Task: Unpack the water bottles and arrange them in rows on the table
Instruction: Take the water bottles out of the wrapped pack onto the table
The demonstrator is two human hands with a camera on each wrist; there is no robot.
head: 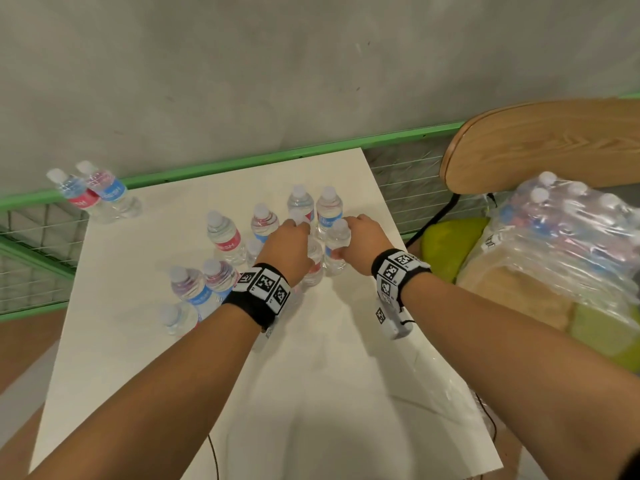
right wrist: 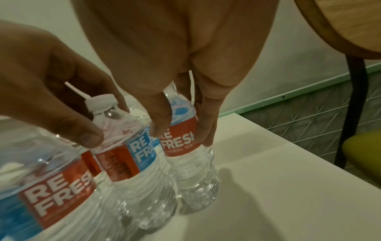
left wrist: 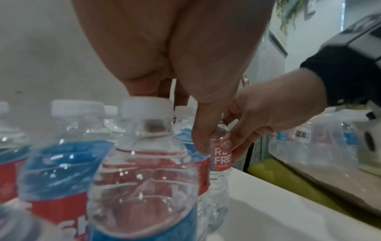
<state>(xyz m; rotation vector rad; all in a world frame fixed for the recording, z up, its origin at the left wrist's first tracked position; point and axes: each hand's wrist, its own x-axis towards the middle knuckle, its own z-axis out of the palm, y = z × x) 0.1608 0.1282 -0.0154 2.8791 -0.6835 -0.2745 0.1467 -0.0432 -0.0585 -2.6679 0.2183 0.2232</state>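
Grip, right hand (head: 360, 242): thumb and fingers curled around the label band of a water bottle (right wrist: 186, 140) with a red "REFRESH" label; that bottle stood upright on the white tabletop (head: 311, 375), nearest the right edge of the cluster.
Grip, left hand (head: 287, 249): fingers curled down around the neighbouring bottle (right wrist: 128, 146) with a red-and-blue label, pinching at shoulder level just under the white cap; base on the tabletop.
Relation: the two held bottles stood just beside each other, possibly touching at the labels; cannot tell for certain.
Loose bottles: about a dozen upright on the tabletop, in rough pairs, not yet true rows; a separate pair (head: 93, 192) sat at the far left corner, well apart from the rest.
Remaining stock: shrink-wrapped pack (head: 568, 237) with bottles inside lay on the chair seat to the right, below the wooden chair back (head: 540, 147).
Step (judged): nudging two bottles into line; unpacking unfinished.
Risk 1: high pinch near the cap could tip a bottle into its close neighbours.
Risk 2: rightmost bottle stood near the tabletop edge; a sideways push could send it off.
Risk 3: forearms reached over the near bottles (head: 194, 292); withdrawing low could knock them.
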